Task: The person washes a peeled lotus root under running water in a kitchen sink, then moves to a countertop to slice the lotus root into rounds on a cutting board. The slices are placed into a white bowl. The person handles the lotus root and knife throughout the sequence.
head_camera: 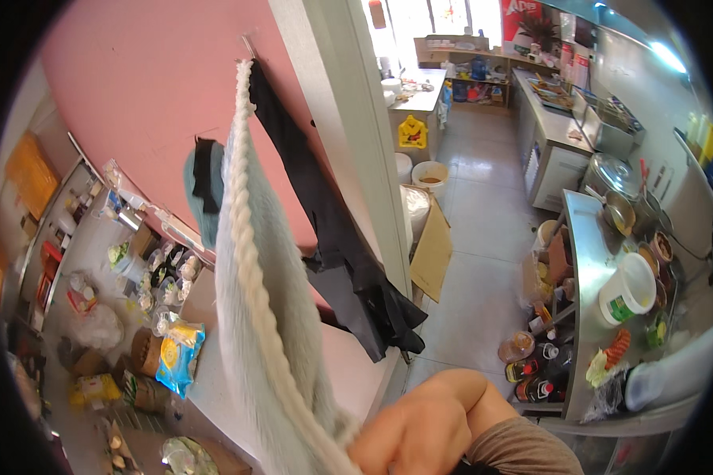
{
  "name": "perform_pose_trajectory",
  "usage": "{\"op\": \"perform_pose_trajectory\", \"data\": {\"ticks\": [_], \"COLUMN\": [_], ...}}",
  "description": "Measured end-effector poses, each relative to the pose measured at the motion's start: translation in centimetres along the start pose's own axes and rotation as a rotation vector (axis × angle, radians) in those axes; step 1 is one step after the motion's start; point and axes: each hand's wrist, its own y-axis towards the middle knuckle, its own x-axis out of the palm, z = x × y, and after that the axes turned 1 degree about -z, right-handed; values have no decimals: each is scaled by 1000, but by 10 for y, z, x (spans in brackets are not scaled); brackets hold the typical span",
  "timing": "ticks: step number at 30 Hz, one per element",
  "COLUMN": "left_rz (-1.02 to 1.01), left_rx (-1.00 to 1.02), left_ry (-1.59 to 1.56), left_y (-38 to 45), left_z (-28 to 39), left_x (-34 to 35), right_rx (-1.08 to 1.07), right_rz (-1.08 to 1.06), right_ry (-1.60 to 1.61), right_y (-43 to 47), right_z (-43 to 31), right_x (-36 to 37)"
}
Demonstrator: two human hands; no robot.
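A fluffy pale grey knitted garment (267,249) with a thick cream braided edge hangs from a hook on the pink wall. Its lower part stretches down to the bottom of the picture. My right hand (386,436), blurred, grips the garment near its braided edge; the fingertips are hidden. The bent right arm comes in from below, in a brown sleeve (523,448). My left hand is out of view. Behind the garment, a black apron-like cloth (338,237) hangs from the same spot. A teal cap-like item (199,196) with a black strap hangs farther left.
A door frame (356,119) divides the wall from a kitchen aisle. At right, a steel table (582,249) bears a white bucket (627,288) and pans, with bottles (532,371) underneath. At left are a blue-yellow packet (181,356), cauliflower-like vegetables (172,285) and a cardboard box (214,454).
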Motion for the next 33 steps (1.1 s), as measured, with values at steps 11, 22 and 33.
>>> {"op": "perform_pose_trajectory", "data": {"ticks": [11,22,33], "left_rz": [38,80,112], "left_rx": [83,144,100], "left_ry": [7,-19,-96], "left_y": [19,15,25], "left_z": [30,30,28], "left_x": [35,40,48], "right_rx": [293,-738,-507], "right_rz": [-50,-137,-218], "right_ry": [482,-151,-143], "right_y": [-27,-2,-52], "right_z": [-9,16,10], "right_x": [-49,-60,-63]}}
